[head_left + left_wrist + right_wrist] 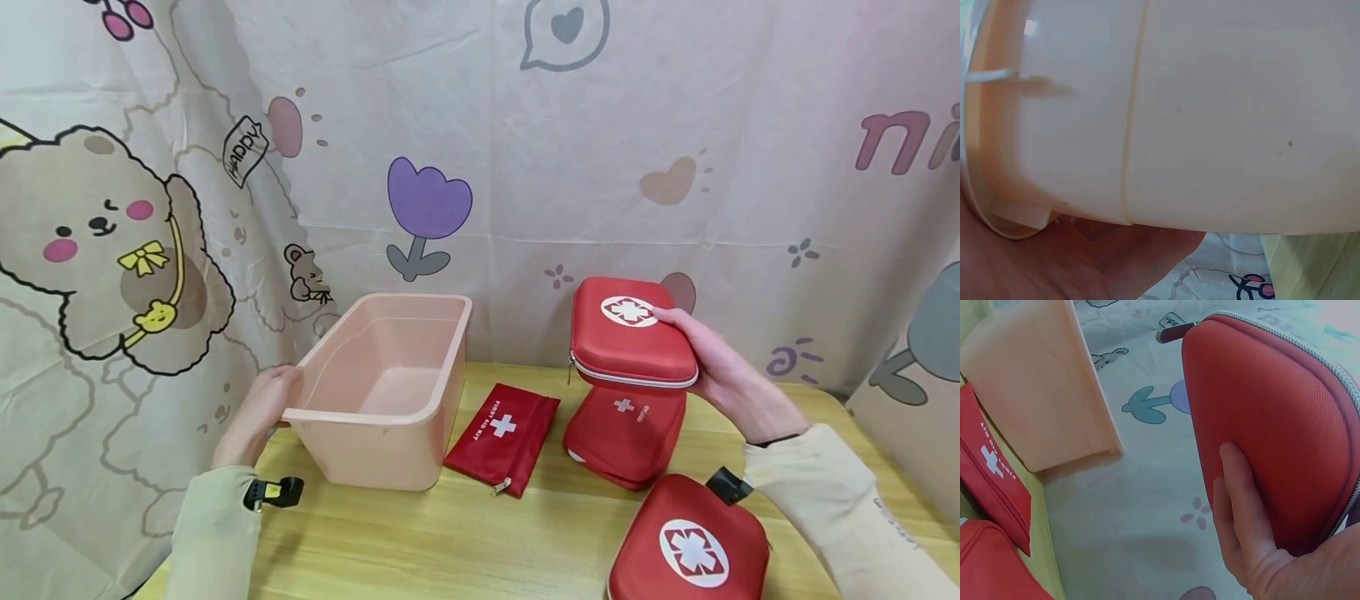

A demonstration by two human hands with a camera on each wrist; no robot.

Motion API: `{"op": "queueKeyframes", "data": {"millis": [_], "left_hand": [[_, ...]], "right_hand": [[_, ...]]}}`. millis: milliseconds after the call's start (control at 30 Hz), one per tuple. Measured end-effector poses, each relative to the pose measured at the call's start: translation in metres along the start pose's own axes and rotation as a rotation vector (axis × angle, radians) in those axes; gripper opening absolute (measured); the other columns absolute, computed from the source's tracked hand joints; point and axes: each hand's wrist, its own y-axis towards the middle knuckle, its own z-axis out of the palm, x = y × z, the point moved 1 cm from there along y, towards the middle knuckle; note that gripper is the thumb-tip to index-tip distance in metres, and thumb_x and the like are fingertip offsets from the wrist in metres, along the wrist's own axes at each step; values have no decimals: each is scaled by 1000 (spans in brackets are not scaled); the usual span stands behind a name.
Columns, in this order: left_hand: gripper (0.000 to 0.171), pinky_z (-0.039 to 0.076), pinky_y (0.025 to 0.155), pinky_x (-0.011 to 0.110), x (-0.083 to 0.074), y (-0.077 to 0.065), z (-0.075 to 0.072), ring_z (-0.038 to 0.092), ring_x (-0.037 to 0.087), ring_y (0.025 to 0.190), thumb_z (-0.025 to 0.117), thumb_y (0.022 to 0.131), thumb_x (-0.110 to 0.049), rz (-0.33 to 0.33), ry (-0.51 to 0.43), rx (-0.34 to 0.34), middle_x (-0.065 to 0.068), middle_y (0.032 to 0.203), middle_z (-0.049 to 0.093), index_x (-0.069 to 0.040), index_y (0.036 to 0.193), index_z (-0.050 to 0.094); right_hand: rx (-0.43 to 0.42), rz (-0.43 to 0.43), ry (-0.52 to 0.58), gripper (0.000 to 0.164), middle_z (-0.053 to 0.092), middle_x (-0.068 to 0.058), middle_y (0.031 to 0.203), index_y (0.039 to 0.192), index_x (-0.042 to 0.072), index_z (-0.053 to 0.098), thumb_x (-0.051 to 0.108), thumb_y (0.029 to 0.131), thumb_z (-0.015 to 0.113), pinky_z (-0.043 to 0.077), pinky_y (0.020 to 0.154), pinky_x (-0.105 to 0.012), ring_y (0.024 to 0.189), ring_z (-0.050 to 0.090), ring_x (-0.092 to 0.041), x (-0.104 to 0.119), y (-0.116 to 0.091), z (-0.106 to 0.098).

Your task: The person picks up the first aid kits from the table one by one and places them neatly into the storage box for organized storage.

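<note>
My right hand (716, 367) holds a red hard-shell first aid case (626, 350) by its right side, raised over the table, thumb on top and fingers underneath. In the right wrist view, the fingers (1244, 494) lie along the red shell (1260, 419) near its silver zipper. At the left, my left hand (266, 400) grips the rim of a peach plastic bin (375, 454). The left wrist view shows the bin's outer wall (1222, 112) close up, with the hand (1110, 262) under its rim; the fingertips are hidden.
Right of the bin lies a flat red first aid pouch (498, 442). A soft red first aid bag (626, 442) sits partly beneath the raised case. Another red case (690, 546) is at the front right of the wooden table (465, 542). A printed curtain (525, 192) hangs behind.
</note>
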Motion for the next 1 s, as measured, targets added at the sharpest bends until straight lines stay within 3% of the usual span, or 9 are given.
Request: {"op": "queueKeyframes", "data": {"millis": [533, 1000], "left_hand": [[62, 47, 68, 32, -1, 0, 1, 49, 35, 105, 22, 100, -39, 12, 5, -25, 29, 126, 43, 9, 136, 35], [59, 48, 67, 32, 0, 1, 2, 49, 34, 103, 23, 100, -39, 17, -20, -43, 29, 125, 43, 8, 133, 37]], "right_hand": [[51, -3, 13, 54, 61, -5, 110, 135, 13, 30, 38, 94, 54, 51, 79, -32, 87, 65, -20, -3, 10, 20], [30, 0, 3, 58, 63, -4, 106, 137, 10, 32, 39, 92, 56, 52, 76, -31, 83, 66, -19, -10, 20, 36]]}}
